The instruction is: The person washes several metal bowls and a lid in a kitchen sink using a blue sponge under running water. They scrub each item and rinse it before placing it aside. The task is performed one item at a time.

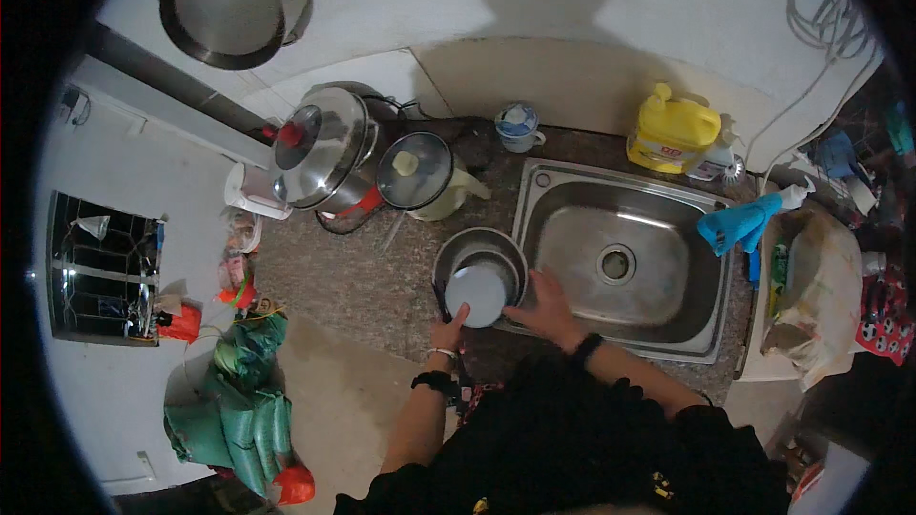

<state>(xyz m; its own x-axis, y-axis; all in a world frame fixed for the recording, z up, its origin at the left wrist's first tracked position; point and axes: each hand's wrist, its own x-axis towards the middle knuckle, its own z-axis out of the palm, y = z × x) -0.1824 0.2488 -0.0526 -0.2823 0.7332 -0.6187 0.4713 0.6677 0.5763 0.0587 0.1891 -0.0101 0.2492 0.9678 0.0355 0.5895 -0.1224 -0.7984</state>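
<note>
My left hand (449, 335) holds the near left edge of a white round dish (476, 295), its thumb over the rim. The dish rests tilted in a nest of metal vessels: a smaller metal bowl (486, 259) inside a metal pot (445, 257) with a dark handle (440, 300). This stack stands on the brown speckled countertop (322, 257), against the left rim of the stainless steel sink (630, 347). My right hand (547, 307) is at the right side of the pot, fingers apart, thumb near the dish's edge. A drain (616, 264) shows in the sink's floor.
A large lidded steel pot (325, 150) and a cooker with a glass lid (415, 168) stand at the back left. Behind the sink are a mug (517, 130) and a yellow jug (673, 132). A blue cloth (741, 225) hangs to the right; pans (225, 11) hang on the wall.
</note>
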